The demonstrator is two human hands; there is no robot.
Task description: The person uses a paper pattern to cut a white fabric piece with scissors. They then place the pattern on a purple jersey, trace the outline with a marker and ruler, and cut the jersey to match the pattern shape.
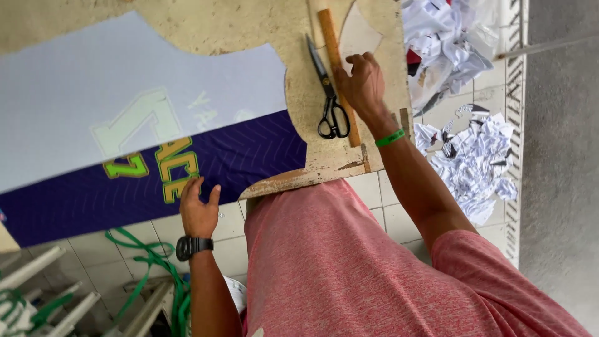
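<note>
My left hand (198, 211), with a black watch on its wrist, lies flat with fingers apart on the lower edge of a dark purple fabric panel (249, 156) with green and yellow lettering. A pale lilac fabric piece (75, 93) lies above it on the worn wooden table (218, 25). My right hand (362, 84), a green band at its wrist, curls over a long wooden ruler (329, 31). Black scissors (329, 100) lie just left of that hand. A pale pattern piece (359, 31) sits beyond the fingers.
Piles of white and black fabric scraps (474, 162) lie on the tiled floor to the right, with more in a heap (443, 43) farther up. Green straps (146, 262) and white slats (37, 268) sit at the lower left. My pink shirt (337, 262) presses against the table edge.
</note>
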